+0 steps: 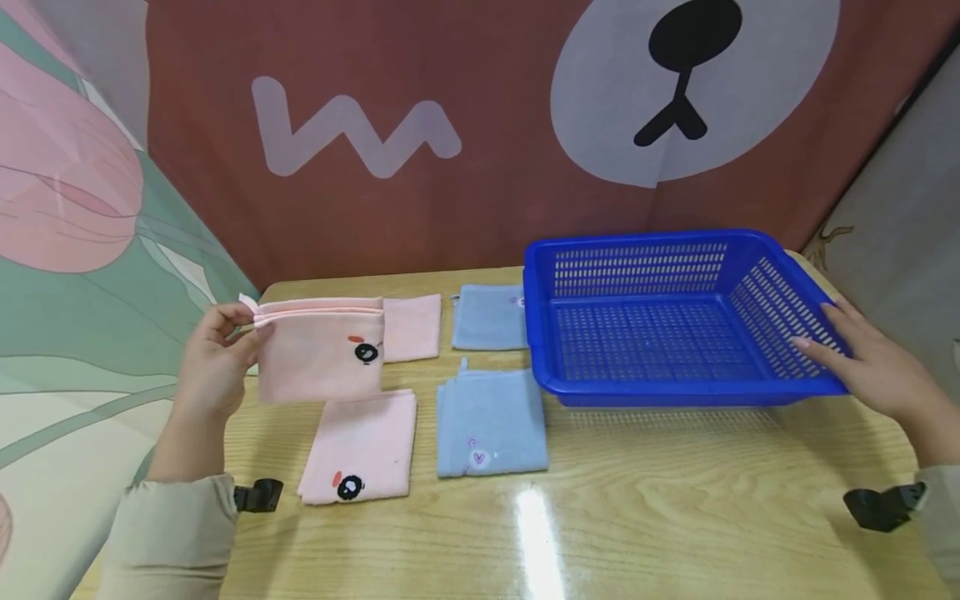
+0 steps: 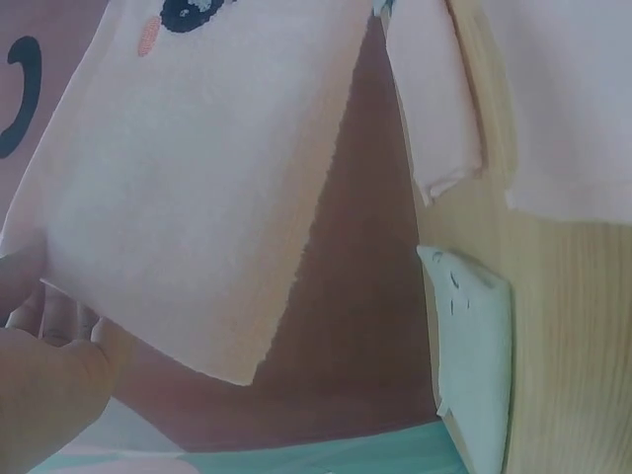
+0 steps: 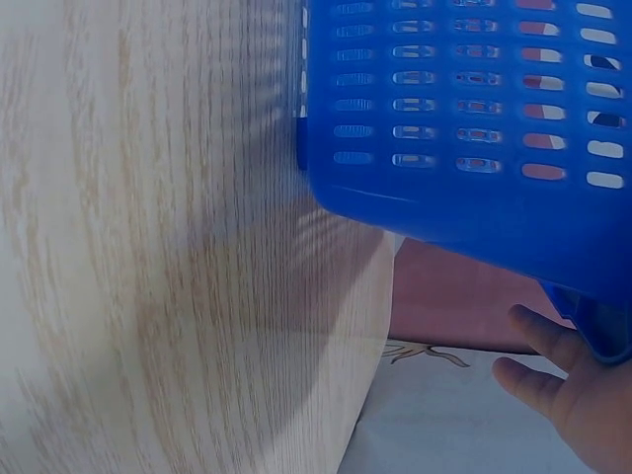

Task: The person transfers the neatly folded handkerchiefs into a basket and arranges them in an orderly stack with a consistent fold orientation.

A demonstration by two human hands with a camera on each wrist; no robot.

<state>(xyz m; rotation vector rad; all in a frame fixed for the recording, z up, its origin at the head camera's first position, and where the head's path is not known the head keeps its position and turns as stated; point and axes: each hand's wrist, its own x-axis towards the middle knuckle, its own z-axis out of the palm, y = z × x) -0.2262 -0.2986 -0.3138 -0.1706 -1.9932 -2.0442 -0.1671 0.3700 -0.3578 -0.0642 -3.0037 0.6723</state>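
My left hand [image 1: 212, 367] pinches a folded pink towel [image 1: 315, 362] by its upper left corner, holding it up above the table. The towel's black-and-red face print shows at its right end. In the left wrist view, the raised towel [image 2: 197, 178] hangs from the fingers and thumb. My right hand [image 1: 873, 362] grips the right rim of a blue plastic basket [image 1: 690, 389], thumb over the inside. Seen from the right wrist, the fingers lie beneath the rim of the basket [image 3: 464, 212]. No objects show inside the basket.
A folded pink towel [image 1: 367, 446] lies in front, another pink one [image 1: 416, 327] behind. Two folded blue towels [image 1: 491, 417] [image 1: 487, 317] lie beside the basket. A pale green folded cloth [image 2: 474, 346] lies near the table edge. A printed curtain [image 1: 375, 217] stands behind the table.
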